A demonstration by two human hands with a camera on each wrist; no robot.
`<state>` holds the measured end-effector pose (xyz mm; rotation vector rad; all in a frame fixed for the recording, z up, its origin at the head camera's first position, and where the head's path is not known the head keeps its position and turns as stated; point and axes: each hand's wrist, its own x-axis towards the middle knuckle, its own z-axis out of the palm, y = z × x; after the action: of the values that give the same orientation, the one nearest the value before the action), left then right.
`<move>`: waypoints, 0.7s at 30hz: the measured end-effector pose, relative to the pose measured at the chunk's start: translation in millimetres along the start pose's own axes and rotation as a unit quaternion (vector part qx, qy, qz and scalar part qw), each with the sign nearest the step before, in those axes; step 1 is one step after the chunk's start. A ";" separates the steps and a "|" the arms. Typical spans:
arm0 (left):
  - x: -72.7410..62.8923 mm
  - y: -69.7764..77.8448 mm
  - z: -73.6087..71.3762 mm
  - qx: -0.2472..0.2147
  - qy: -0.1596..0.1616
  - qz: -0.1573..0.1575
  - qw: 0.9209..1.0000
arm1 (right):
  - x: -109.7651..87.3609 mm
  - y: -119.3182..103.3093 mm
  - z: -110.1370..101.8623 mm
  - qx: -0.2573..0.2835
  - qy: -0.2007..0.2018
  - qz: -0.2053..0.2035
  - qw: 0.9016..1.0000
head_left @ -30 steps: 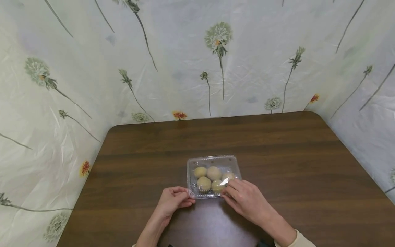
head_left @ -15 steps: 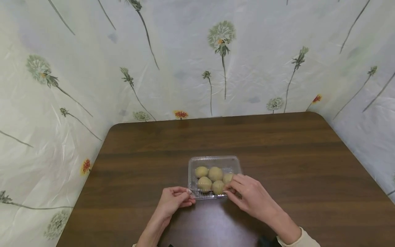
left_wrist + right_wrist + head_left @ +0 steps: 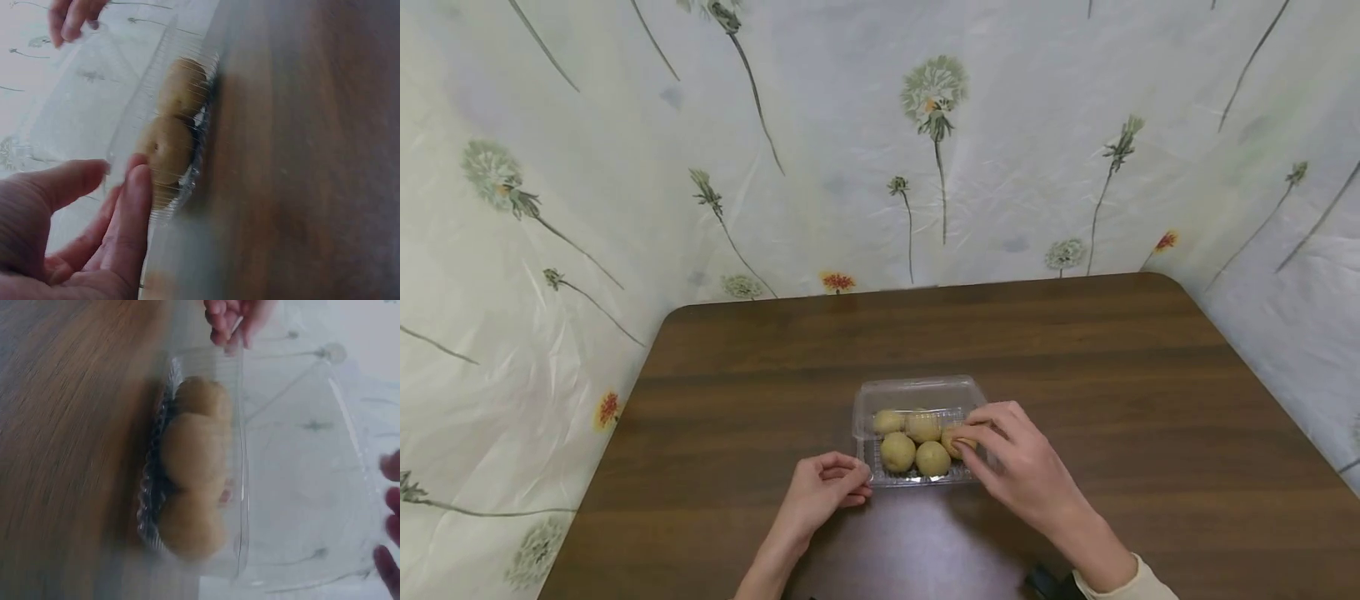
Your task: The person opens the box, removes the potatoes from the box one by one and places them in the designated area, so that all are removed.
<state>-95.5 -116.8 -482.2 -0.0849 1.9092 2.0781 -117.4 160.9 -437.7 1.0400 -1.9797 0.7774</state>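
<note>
A clear plastic clamshell container (image 3: 887, 481) sits on the table with its lid (image 3: 917, 388) partly raised, hinged along the far side. Several round yellow-brown fruits (image 3: 898, 452) lie in its base; a small dimple shows on one fruit (image 3: 169, 147) in the left wrist view. My left hand (image 3: 827, 487) pinches the base's near left corner between thumb and fingers. At the lid's right front corner, my right hand (image 3: 1022, 458) grips the raised edge with its fingertips. In the right wrist view the right fingers (image 3: 392, 519) appear at the lid's free edge.
The dark wooden table (image 3: 760, 375) stretches out on all sides of the container. Behind it and to both sides hangs a pale sheet (image 3: 842, 150) printed with dandelions. A dark object (image 3: 1047, 581) is by the right wrist.
The lid has come up from flat over the fruits to a tilt, its front edge rising with my right hand, which moved up and slightly right. My left hand stays at its corner.
</note>
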 end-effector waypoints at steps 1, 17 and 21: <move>-0.2 0.2 -0.2 -0.001 0.003 0.005 1.000 | 0.6 -0.3 -1.7 -0.004 0.019 0.004 1.000; 5.2 -4.1 -0.4 0.028 0.009 0.057 0.998 | -34.5 15.0 -23.4 -0.021 0.082 0.138 0.987; 6.8 -4.4 -0.7 0.036 0.007 0.046 0.998 | -51.8 19.2 -23.4 -0.012 -0.047 0.206 0.977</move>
<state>-100.9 -115.9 -488.3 0.0058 2.0308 2.0679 -106.0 209.1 -471.6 0.6667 -2.3172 0.9309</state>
